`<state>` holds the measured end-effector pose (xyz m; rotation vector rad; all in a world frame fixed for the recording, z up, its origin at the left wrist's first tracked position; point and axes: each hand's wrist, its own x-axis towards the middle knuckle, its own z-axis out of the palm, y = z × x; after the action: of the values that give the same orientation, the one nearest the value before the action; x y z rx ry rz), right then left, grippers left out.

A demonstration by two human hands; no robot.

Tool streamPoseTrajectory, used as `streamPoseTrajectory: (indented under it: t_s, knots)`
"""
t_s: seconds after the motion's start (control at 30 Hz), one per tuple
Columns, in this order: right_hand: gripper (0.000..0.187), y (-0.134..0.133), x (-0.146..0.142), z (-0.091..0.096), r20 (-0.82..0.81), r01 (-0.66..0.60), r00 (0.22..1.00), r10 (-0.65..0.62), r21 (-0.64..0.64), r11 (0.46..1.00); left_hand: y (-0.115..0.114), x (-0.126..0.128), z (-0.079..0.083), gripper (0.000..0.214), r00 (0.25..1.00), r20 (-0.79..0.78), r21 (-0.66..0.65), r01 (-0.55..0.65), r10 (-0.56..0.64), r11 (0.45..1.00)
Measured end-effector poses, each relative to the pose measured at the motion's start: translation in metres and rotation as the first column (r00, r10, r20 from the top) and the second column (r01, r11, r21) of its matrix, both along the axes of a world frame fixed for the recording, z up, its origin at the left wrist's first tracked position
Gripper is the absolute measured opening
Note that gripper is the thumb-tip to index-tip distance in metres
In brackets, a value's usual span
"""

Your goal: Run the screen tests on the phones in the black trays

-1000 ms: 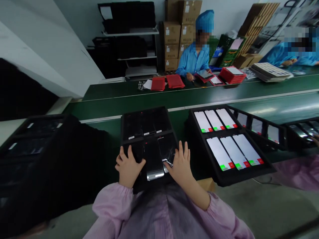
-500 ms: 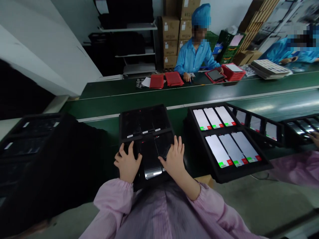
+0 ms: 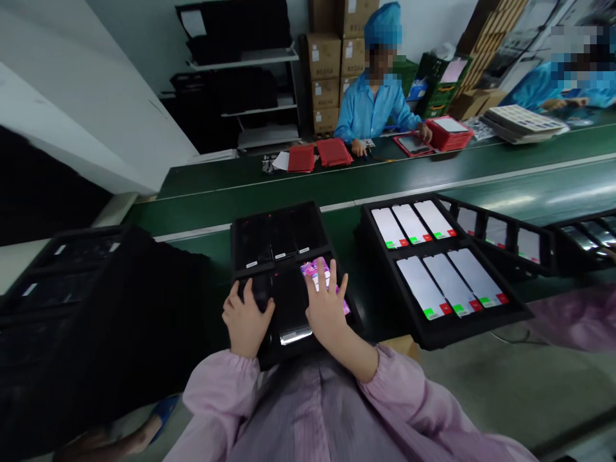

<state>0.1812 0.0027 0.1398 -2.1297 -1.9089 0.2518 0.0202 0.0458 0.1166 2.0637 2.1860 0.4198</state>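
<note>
Shifts right hand (image 3: 330, 314) inward over the lit phone (image 3: 314, 271), lying lengthwise near-to-far at the tray's (image 3: 291, 260) near right corner beneath a wide-spread grip, with left hand (image 3: 248, 321) farther off, also spread.

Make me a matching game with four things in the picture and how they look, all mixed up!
Things:
1. Partly covered phone under the right hand
2. Middle phone beside the left hand
3. Six phones in the tray to the right
4. Cap

Looks:
A. White screens with green and red patches
B. Blue
C. Pink lit screen
D. Dark screen

Pairs: 1-C, 2-D, 3-A, 4-B
</note>
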Motion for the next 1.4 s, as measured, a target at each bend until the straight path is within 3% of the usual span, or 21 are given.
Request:
streamPoseTrajectory:
  t_s: [0.1, 0.2, 0.53, 0.73, 0.97, 1.1, 1.3, 1.4]
  knots:
    - [0.046, -0.009, 0.002, -0.007, 0.012, -0.084, 0.996, 0.084, 0.003, 0.996, 0.001, 0.001, -0.001, 0.063, 1.0, -0.002, 0.008, -0.002, 0.002, 1.0]
    - [0.039, -0.016, 0.004, -0.013, 0.002, -0.121, 0.993, 0.121, 0.023, 0.992, 0.001, 0.001, -0.001, 0.063, 1.0, -0.009, 0.007, -0.006, 0.006, 1.0]
    - [0.065, -0.011, 0.002, -0.014, 0.028, -0.247, 0.969, 0.247, -0.012, 0.969, 0.001, 0.002, -0.002, 0.072, 1.0, -0.014, 0.004, 0.001, -0.001, 1.0]
    - [0.063, -0.01, 0.005, -0.008, 0.017, -0.229, 0.973, 0.23, -0.055, 0.972, 0.003, 0.005, -0.001, 0.073, 1.0, -0.027, -0.042, -0.007, 0.006, 0.999]
    - [0.061, -0.018, 0.01, -0.015, -0.053, -0.123, 0.99, 0.129, 0.109, 0.986, 0.022, -0.004, 0.008, 0.052, 0.99, 0.13, -0.119, -0.038, 0.054, 0.992]
    - [0.049, -0.025, 0.017, -0.023, -0.122, -0.082, 0.987, 0.109, 0.208, 0.975, 0.034, -0.009, 0.012, 0.038, 0.978, 0.203, -0.112, -0.027, 0.05, 0.993]
    - [0.039, -0.028, 0.027, -0.023, -0.181, -0.113, 0.968, 0.175, 0.312, 0.943, 0.04, -0.007, 0.015, 0.039, 0.983, 0.178, -0.069, -0.025, 0.037, 0.997]
    - [0.036, -0.029, 0.03, -0.015, -0.173, -0.197, 0.95, 0.261, 0.317, 0.928, 0.044, -0.005, 0.017, 0.037, 0.985, 0.172, -0.073, -0.021, 0.034, 0.997]
